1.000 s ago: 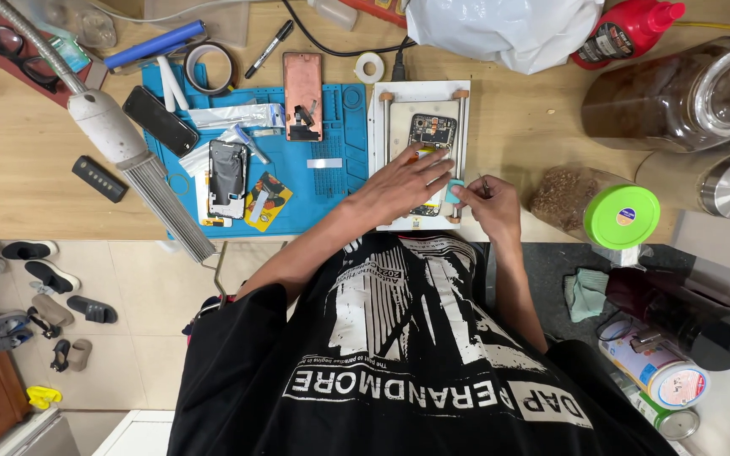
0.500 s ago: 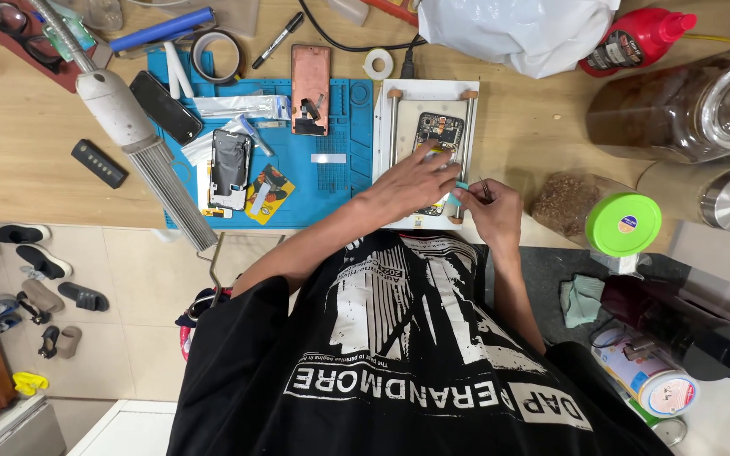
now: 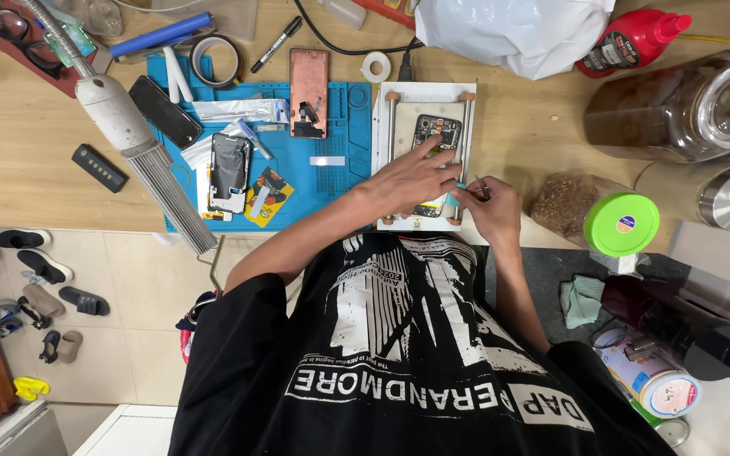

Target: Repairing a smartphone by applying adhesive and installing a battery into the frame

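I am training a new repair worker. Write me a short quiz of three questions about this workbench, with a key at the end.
1. True or false: the left hand lies on the open phone in the white frame, while the right hand pinches a thin tool.
2. What colour is the mat beside the frame? A red; B blue; C grey.
3. Fill in: the jar to the right of the right hand has a ____ lid.

Key: 1 true; 2 B; 3 green.
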